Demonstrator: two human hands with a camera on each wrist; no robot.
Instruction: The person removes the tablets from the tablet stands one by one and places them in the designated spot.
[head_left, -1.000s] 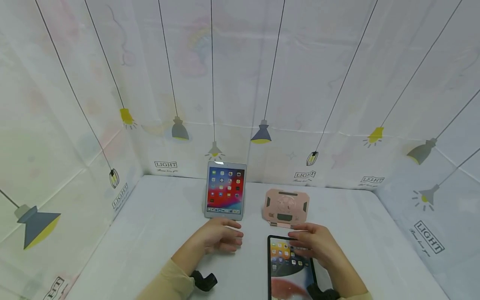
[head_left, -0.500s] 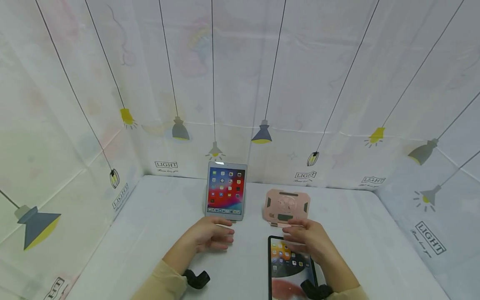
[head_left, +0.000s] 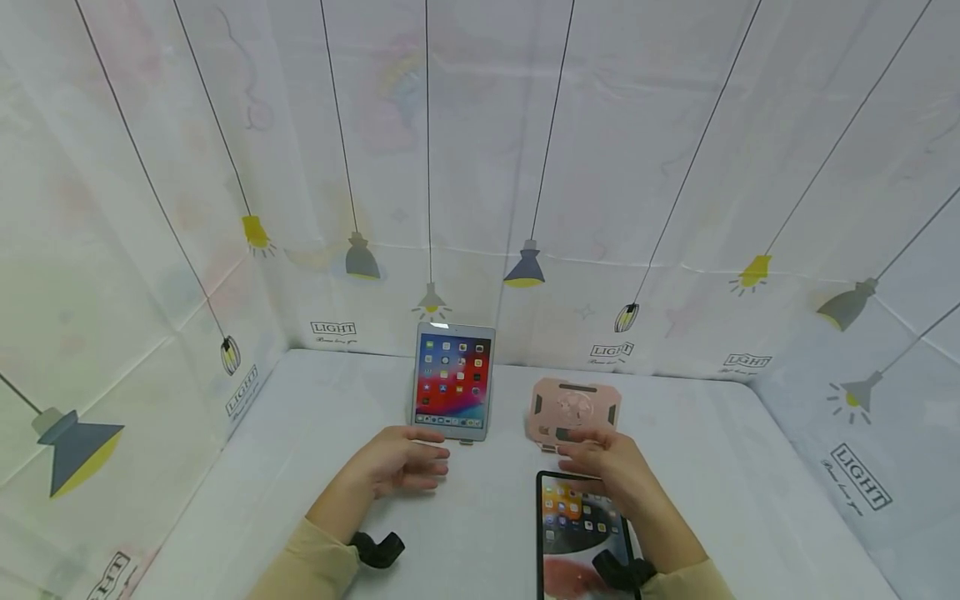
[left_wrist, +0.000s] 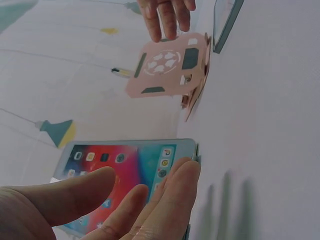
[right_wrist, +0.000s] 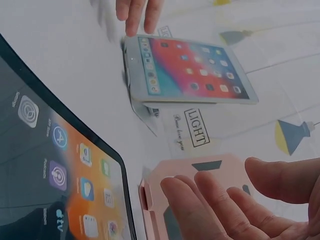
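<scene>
A white tablet (head_left: pixel 452 379) stands leaning back at the rear of the table, its screen lit with app icons. Right of it is a pink tablet stand (head_left: pixel 573 410) with dark pads. A larger black-framed tablet (head_left: pixel 581 533), also lit, lies in front of the stand. My left hand (head_left: pixel 401 462) hovers just in front and left of the white tablet, fingers relaxed and holding nothing. Over the far end of the black-framed tablet, my right hand (head_left: pixel 611 475) hangs with loose fingers. It covers part of that tablet and the stand's lower right corner.
A white cloth covers the table (head_left: pixel 300 417). Hanging fabric walls printed with lamps (head_left: pixel 523 265) enclose the table's back and sides. Black wrist mounts (head_left: pixel 378 550) sit on both wrists.
My left hand has drawn left, away from the white tablet's lower edge. My right hand has shifted slightly left and up. The tablets and the stand have stayed in place.
</scene>
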